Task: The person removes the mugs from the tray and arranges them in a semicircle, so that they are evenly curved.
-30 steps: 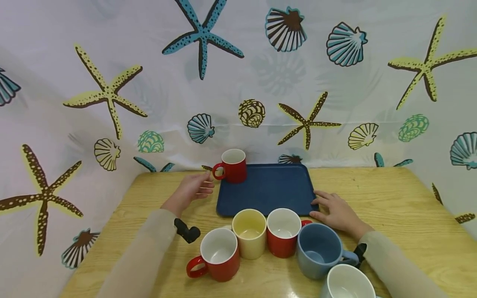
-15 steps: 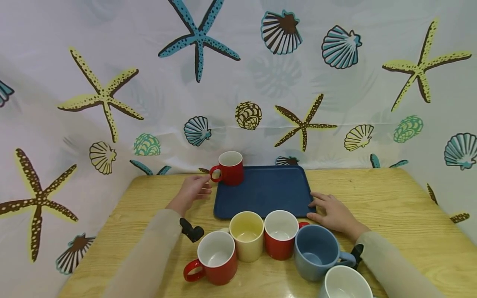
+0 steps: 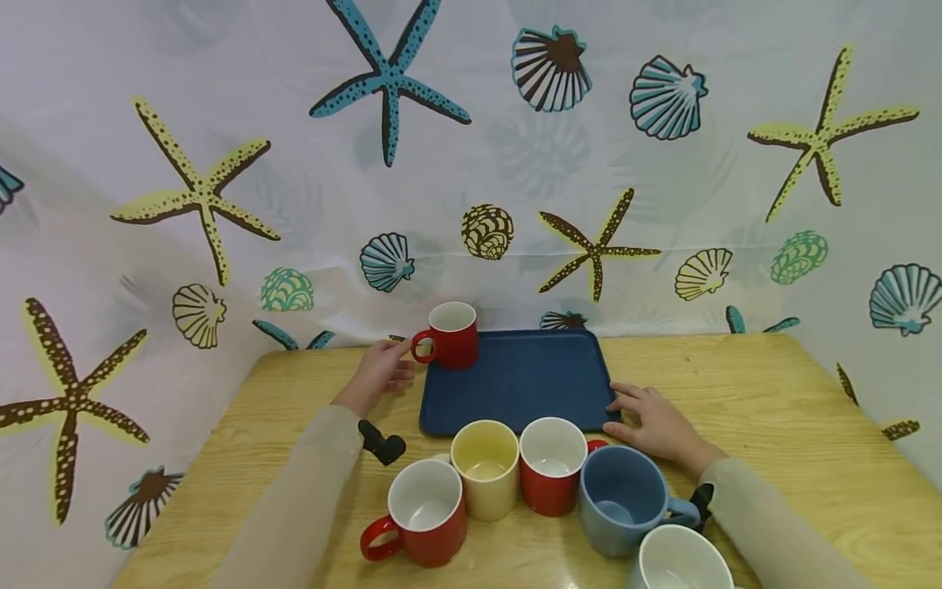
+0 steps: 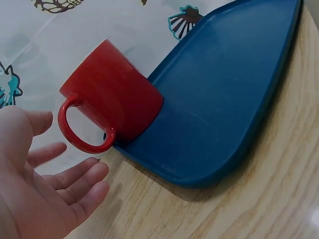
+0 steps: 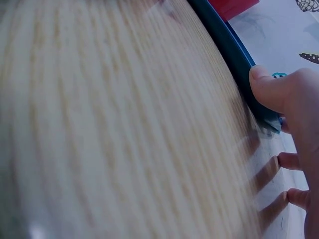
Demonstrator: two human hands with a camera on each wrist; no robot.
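Observation:
A red mug (image 3: 454,347) with a white inside stands upright on the far left corner of a dark blue tray (image 3: 522,384). Left of its handle is my left hand (image 3: 379,375), fingers loosely spread. A small gap between that hand (image 4: 47,174) and the mug (image 4: 117,92) shows in the left wrist view, so the hand holds nothing. My right hand (image 3: 651,417) rests at the tray's near right corner. In the right wrist view the thumb (image 5: 266,92) touches the tray's rim (image 5: 232,52), while other fingertips are down on the table.
Nearer to me stand a red mug (image 3: 434,528), a yellow mug (image 3: 491,491), another red mug (image 3: 548,483), a blue mug (image 3: 614,523) and a pale mug (image 3: 680,564) cut off by the frame. A cloth printed with starfish and shells (image 3: 471,164) hangs behind the wooden table (image 3: 721,384).
The head view has shifted slightly, so everything sits a little lower and further left in it. Hands, mugs and tray keep nearly the same places relative to each other.

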